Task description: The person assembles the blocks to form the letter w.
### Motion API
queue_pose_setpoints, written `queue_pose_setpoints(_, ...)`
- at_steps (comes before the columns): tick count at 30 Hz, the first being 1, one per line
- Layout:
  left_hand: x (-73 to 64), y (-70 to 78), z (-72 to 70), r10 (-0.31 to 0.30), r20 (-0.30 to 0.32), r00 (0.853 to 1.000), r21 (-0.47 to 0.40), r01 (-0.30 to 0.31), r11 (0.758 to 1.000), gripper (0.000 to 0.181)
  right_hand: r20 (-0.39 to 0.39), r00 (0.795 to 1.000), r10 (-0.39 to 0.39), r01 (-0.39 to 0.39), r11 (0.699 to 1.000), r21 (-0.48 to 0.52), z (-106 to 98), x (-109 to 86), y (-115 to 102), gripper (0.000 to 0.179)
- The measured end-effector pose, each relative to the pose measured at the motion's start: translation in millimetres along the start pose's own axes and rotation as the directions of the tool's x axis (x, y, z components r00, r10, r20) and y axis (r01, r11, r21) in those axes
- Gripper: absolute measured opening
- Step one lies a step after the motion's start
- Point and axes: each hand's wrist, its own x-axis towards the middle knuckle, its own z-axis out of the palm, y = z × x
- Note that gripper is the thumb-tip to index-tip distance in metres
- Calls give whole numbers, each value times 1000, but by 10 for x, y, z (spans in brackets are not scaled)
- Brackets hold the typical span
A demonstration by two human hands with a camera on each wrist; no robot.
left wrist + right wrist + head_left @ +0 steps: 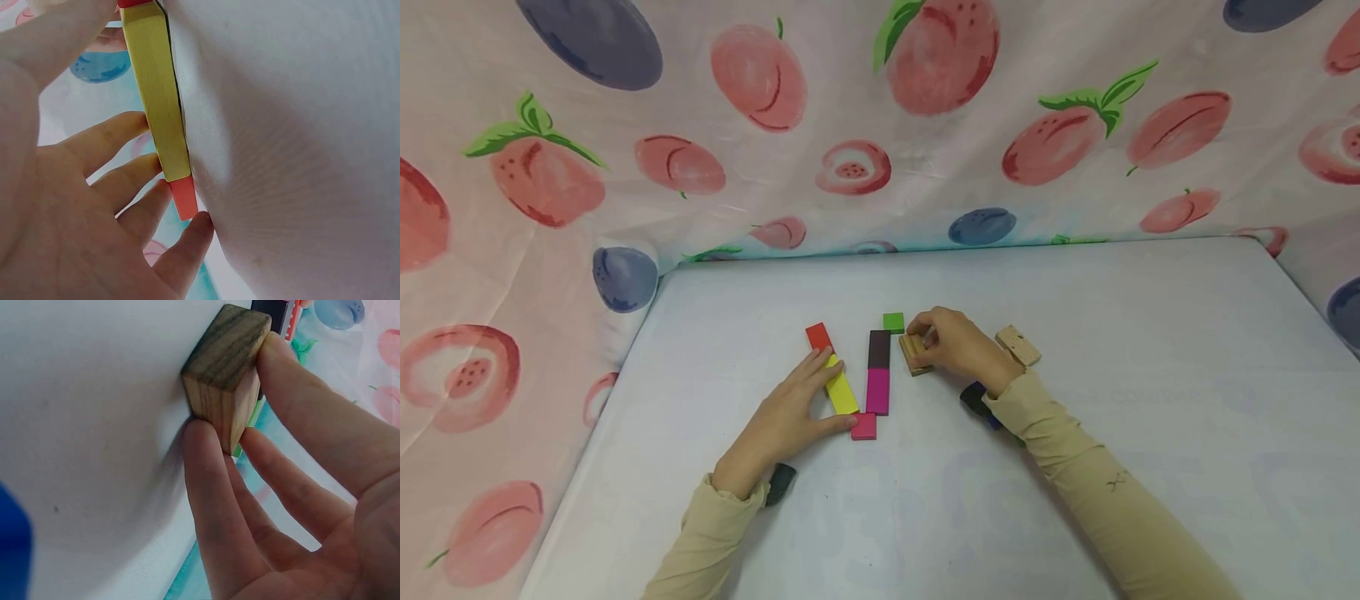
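My left hand (786, 417) lies beside a slanted row of blocks, its fingers spread. In the left wrist view, its fingertips touch the side of the yellow block (156, 94) and the red block (184, 197). The thumb touches the pink block (864, 427) at the row's near end. My right hand (958, 343) pinches a striped wooden block (228, 353) between thumb and fingers, low over or on the table; contact is unclear. Just left of it stand a dark brown block (879, 349) and a magenta block (877, 392), end to end, with a green block (893, 322) at their far end.
A pale wooden block (1018, 345) with dark dots lies to the right of the right hand. Something blue (14, 544) is partly seen under the right wrist. A fruit-print cloth (850, 100) hangs behind the white table (1150, 350).
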Motion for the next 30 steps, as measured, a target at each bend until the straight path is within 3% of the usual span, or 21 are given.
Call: queue_pose_setpoints(30, 2, -19, 11, -14, 4, 1000, -3, 14, 1000, 85, -20, 999, 27, -27, 999, -28, 3, 36, -34, 44)
